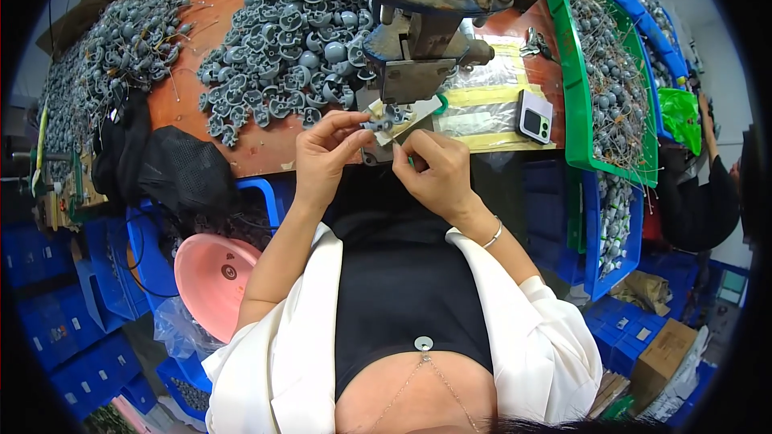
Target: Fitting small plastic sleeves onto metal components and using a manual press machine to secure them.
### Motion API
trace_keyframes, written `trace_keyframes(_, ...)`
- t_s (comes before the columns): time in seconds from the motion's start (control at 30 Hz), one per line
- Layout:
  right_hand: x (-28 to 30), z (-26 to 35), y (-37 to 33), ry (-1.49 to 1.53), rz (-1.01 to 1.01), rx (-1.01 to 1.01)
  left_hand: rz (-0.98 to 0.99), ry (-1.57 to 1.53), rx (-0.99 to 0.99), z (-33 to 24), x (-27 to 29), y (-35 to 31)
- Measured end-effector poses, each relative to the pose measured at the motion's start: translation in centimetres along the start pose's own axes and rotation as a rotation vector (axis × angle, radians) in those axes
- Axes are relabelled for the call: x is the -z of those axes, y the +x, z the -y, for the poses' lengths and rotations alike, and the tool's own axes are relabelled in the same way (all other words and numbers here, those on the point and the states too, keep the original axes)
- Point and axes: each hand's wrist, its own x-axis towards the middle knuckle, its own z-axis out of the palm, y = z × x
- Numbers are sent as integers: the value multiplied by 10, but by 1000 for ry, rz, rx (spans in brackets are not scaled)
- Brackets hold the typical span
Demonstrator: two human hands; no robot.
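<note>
My left hand [328, 157] is closed in a pinch, thumb and forefinger at a small grey plastic part [376, 124] in front of the press [414, 72]. Close beside it, my right hand [438, 167] is closed too, fingers curled and thumb pressed in. A bit of green shows between those fingers, but what they hold is too hidden to name. Just beyond both hands, under the press head, lies a pale fixture plate [418, 116] with another grey piece on it. A green ring [441, 104] sits at the plate's right end.
Loose grey plastic shells [281, 48] heap up left of the press; wired grey parts [121, 48] pile farther left. A phone [534, 116] lies right on yellow-taped sheets. Beyond stands a green crate [575, 112] of wired parts. A pink basin [205, 273] is lower left. Another person [700, 201] sits far right.
</note>
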Motion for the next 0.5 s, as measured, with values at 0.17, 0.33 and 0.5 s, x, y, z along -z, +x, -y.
trace_keyframes(0.17, 10, 3, -2, 201, 104, -167, 64, 121, -124, -1, -6, -3)
trace_keyframes(0.33, 9, -6, -5, 641, 191, -544, 115, 6, -52, 0, -18, -8)
trace_keyframes(0.5, 21, -14, -6, 1146, 297, -1026, 256, 707, -826, -1, -26, -7)
